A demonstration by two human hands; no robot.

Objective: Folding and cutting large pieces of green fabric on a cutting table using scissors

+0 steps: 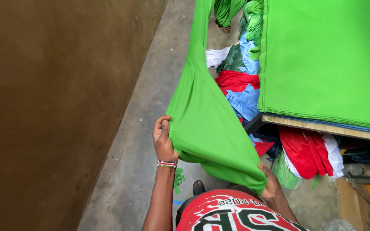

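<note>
Two bare hands are closed on one long length of bright green stretch fabric (pixel 202 115), which is held up in front of the person's chest. The left hand (pixel 163 139) is raised, its fingers and thumb pinched tight on the cloth's left edge; a beaded red, white and black bracelet (pixel 166 163) is worn on that wrist. The right hand (pixel 270 184) is lower and mostly hidden under the cloth, where the bottom corner is gathered in a firm grasp. Between the two hands the fabric sags in a curve, and from the left hand it is stretched upward as a narrow band out of the top of the view.

Just right of the held fabric, a flat stack of the same bright green cloth (pixel 326 60) is laid on a pale wooden tabletop (pixel 322 126). Between the fabric and that stack, a heap of red, blue, white and dark green cloth pieces (pixel 238 81) is piled on the ground, and more red and white cloth (pixel 309 152) is stuffed below the tabletop. Below the fabric, a red printed shirt (pixel 232 214) is seen on the person, with a dark shoe (pixel 198 187) beside it. Left of the fabric, a grey concrete floor (pixel 150 107) runs along a brown plastered wall (pixel 52 102).
</note>
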